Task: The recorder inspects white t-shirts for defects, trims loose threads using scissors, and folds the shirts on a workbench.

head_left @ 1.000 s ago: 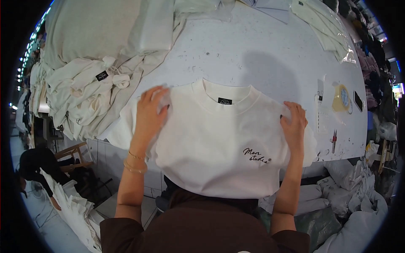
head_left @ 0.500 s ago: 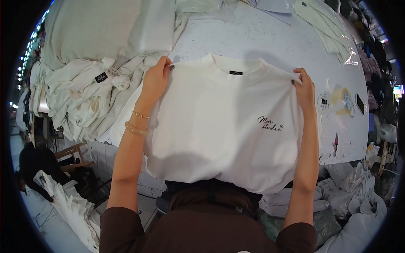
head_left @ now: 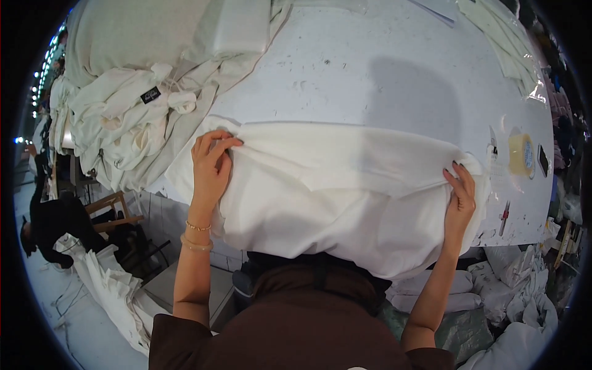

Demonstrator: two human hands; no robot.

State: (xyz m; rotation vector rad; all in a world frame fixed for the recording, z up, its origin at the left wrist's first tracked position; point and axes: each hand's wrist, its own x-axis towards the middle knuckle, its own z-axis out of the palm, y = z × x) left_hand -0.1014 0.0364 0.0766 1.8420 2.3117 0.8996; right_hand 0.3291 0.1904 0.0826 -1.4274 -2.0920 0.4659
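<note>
A white crew-neck shirt (head_left: 333, 185) lies across the near edge of the table, its upper part doubled over toward me. Its collar and chest lettering are hidden in the fold, and its lower part hangs in loose creases at my waist. At the fold's left end, my left hand (head_left: 211, 165) pinches the cloth between thumb and fingers. My right hand (head_left: 460, 200) is closed on the cloth at the right end, thumb and forefinger near the folded edge.
Crumpled off-white garments (head_left: 132, 123) are heaped at the left, beside a large pale bundle (head_left: 154, 37). On the right of the white table (head_left: 320, 80) are a tape roll (head_left: 521, 154), a phone-like dark object (head_left: 542, 160) and small red-handled snips (head_left: 505, 216). Another person (head_left: 61, 222) bends at far left.
The shirt, earlier spread with collar and lettering showing, is now folded over toward me. Both hands have come down nearer my body, the right one more. The person at left has shifted.
</note>
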